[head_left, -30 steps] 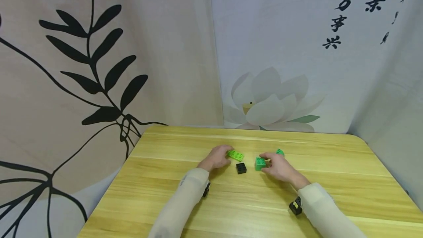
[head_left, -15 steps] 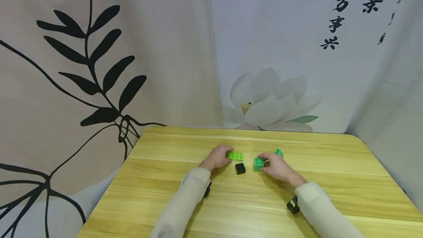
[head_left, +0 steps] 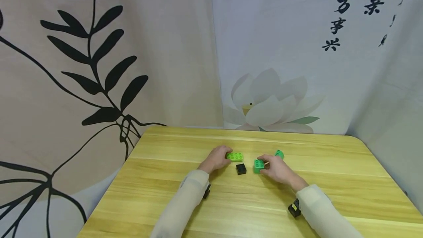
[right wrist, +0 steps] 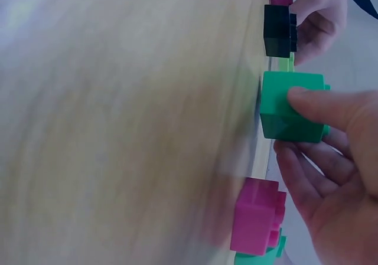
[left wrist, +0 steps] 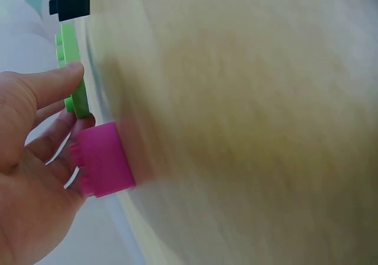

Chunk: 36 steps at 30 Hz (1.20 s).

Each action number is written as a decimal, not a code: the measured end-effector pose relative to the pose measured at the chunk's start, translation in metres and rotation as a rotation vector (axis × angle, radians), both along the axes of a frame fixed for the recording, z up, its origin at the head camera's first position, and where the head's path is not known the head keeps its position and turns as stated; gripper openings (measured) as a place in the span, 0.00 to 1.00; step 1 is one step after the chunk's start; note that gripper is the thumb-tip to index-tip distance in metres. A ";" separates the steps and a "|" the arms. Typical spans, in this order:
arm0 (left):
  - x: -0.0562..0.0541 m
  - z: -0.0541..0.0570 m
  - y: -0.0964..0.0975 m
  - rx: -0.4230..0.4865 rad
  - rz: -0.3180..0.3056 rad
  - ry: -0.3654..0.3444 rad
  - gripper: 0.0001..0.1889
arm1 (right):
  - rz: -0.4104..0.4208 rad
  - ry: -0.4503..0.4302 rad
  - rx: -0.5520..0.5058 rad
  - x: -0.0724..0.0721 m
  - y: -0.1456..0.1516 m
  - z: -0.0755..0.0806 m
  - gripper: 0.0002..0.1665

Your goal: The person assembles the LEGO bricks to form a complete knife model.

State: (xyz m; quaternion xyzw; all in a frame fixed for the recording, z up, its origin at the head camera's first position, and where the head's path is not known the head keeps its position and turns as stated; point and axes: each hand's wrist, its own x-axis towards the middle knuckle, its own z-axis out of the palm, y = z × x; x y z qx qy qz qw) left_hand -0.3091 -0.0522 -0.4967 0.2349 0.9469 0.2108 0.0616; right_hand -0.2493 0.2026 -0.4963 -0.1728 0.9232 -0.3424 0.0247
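Head view bright; wrist views dimmer, tabletop (left wrist: 236,129) blurred; right wrist view: pale glare upper left.

A green block (head_left: 259,166) and, nearer the left edge, a thin lime plate (head_left: 236,157) are pinched, studs up, towards the worktop's (head_left: 330,168) far edge.

Lime brick (head_left: 235,157), green brick (head_left: 259,166), black brick (head_left: 241,169), pink brick (left wrist: 106,159): smooth plastic, low sheen. Bench (head_left: 251,208): smooth wood-grain top, faint gloss. Sleeves (head_left: 327,212): matt cloth. Backdrop (head_left: 178,54): matt cloth, soft folds.
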 end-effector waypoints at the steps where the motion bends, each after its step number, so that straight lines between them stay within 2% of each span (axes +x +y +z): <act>1: 0.000 0.000 -0.001 0.002 -0.004 0.005 0.24 | 0.000 -0.001 -0.002 0.001 0.000 0.000 0.27; 7: 0.005 0.004 -0.007 0.021 -0.048 0.037 0.22 | 0.036 0.013 -0.004 0.009 0.000 0.003 0.28; 15: 0.017 0.014 -0.017 0.128 -0.015 -0.005 0.22 | 0.116 0.031 -0.004 0.022 0.002 0.008 0.26; 21: 0.028 0.018 -0.022 0.147 -0.036 -0.012 0.22 | 0.170 0.020 -0.012 0.031 0.005 0.005 0.25; 32: 0.055 0.025 -0.018 0.128 -0.158 -0.003 0.19 | 0.209 -0.001 -0.072 0.039 0.007 0.007 0.23; 36: 0.065 0.025 -0.012 0.145 -0.188 -0.015 0.19 | 0.215 -0.047 -0.110 0.042 0.008 0.007 0.22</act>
